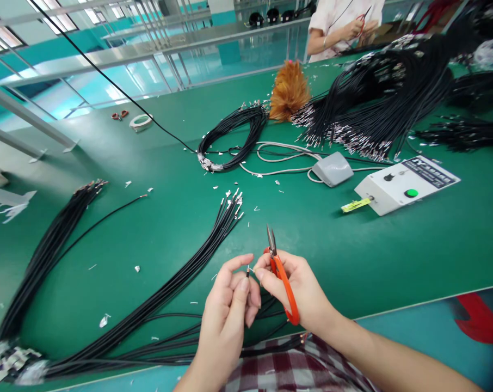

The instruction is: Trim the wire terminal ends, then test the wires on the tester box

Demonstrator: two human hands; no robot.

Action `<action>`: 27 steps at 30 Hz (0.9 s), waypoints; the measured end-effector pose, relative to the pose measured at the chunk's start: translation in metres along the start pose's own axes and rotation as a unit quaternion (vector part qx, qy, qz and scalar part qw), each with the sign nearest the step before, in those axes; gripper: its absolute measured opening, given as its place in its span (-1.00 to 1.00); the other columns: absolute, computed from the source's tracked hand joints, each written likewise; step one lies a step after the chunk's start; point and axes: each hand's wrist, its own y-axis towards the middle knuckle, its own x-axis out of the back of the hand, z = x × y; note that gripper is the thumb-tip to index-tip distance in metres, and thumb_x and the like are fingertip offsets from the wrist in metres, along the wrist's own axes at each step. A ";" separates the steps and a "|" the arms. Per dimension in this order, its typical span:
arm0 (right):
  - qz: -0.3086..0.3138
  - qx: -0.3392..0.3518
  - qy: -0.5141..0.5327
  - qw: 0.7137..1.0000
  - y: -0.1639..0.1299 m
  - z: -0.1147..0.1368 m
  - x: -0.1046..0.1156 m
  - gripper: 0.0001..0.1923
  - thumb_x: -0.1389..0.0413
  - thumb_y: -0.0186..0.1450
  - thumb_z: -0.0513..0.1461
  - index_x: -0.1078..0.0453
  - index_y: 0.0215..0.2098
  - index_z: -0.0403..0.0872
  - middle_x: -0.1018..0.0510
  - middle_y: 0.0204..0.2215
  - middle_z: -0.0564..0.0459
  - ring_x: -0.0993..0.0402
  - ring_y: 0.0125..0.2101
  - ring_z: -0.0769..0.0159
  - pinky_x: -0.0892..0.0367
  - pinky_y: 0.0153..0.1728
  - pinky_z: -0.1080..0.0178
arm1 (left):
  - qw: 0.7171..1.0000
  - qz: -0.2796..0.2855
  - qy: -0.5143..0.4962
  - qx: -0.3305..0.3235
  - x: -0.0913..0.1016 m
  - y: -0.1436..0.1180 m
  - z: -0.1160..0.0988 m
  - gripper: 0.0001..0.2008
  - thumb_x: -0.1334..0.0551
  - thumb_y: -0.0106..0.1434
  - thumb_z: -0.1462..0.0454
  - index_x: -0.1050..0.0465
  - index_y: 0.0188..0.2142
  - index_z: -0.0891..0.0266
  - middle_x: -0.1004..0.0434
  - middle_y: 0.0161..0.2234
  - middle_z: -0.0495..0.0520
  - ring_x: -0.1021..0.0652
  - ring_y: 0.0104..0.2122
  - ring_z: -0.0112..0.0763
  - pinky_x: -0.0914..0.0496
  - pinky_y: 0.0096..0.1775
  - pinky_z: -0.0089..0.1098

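Far left of the left hand, a bundle of black wires (46,250) lies along the green desk (393,250), its stripped ends pointing away from the person. A single wire (103,218) lies just beside it. Between this bundle and the left hand, a second, longer bundle (181,272) fans out with its metal terminals (233,200) uppermost, apparently so the ends stay within reach; its lower run passes under both hands toward the desk edge. Small scraps of trimmed metal (137,268) are scattered about.

The left hand (226,316) is closed in a pinch: thumb and forefinger grip the tip of one black wire (247,270) and hold it upright, presenting the end to the other hand. The right hand (295,288), touching the left at the fingertips, is curled around orange snips (285,283), with the blades (271,239) pointing away and shut; its thumb and forefinger also meet at the wire tip, likely to steady it.

Beyond the hands lies a coiled bundle (234,136). Right of the right hand and farther away sit a grey pedal (333,169) and a white box with a green button (405,185); behind them a large heap of wires (377,98). At the far edge, another person's hands (361,24) work separately.
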 end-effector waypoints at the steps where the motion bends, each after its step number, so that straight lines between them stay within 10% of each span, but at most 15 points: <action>1: -0.001 0.008 -0.015 1.000 0.000 -0.001 0.002 -0.83 -0.12 0.21 -0.14 -0.32 -0.45 -0.06 -0.39 -0.54 0.17 -0.28 -0.49 0.41 -0.23 -0.38 0.34 | 1.000 -0.001 -0.019 0.008 0.001 0.000 -0.001 -0.74 -0.08 0.34 0.22 -0.24 0.00 0.21 -0.30 -0.59 -0.13 -0.21 -0.67 -0.61 -0.09 -0.60 -0.53; 5: -0.007 0.057 -0.161 0.985 0.002 -0.001 0.015 -0.78 -0.11 0.24 -0.06 -0.34 -0.42 -0.04 -0.43 -0.49 0.13 -0.31 -0.47 0.37 -0.19 -0.38 0.30 | 0.992 0.004 -0.115 0.046 0.008 0.001 -0.006 -0.73 -0.11 0.33 0.22 -0.25 0.00 0.23 -0.31 -0.59 -0.11 -0.19 -0.67 -0.61 -0.03 -0.62 -0.52; 11: -0.005 0.179 -0.472 0.863 0.005 -0.001 0.029 -0.68 -0.15 0.21 -0.01 -0.31 -0.51 -0.07 -0.43 -0.57 0.12 -0.25 -0.55 0.39 0.00 -0.40 0.25 | 0.965 0.036 -0.248 0.073 0.018 0.004 -0.011 -0.76 -0.13 0.32 0.27 -0.35 -0.04 0.29 -0.29 -0.62 -0.11 -0.13 -0.71 -0.68 0.03 -0.61 -0.50; 27: -0.014 0.252 -0.573 0.780 0.002 0.004 0.024 -0.61 -0.08 0.27 0.00 -0.36 -0.57 -0.09 -0.54 -0.60 0.09 -0.37 -0.57 0.40 0.08 -0.42 0.21 | 0.955 0.057 -0.275 0.095 0.018 0.004 -0.008 -0.75 -0.14 0.31 0.27 -0.38 -0.03 0.30 -0.30 -0.63 -0.10 -0.14 -0.72 -0.69 0.02 -0.62 -0.52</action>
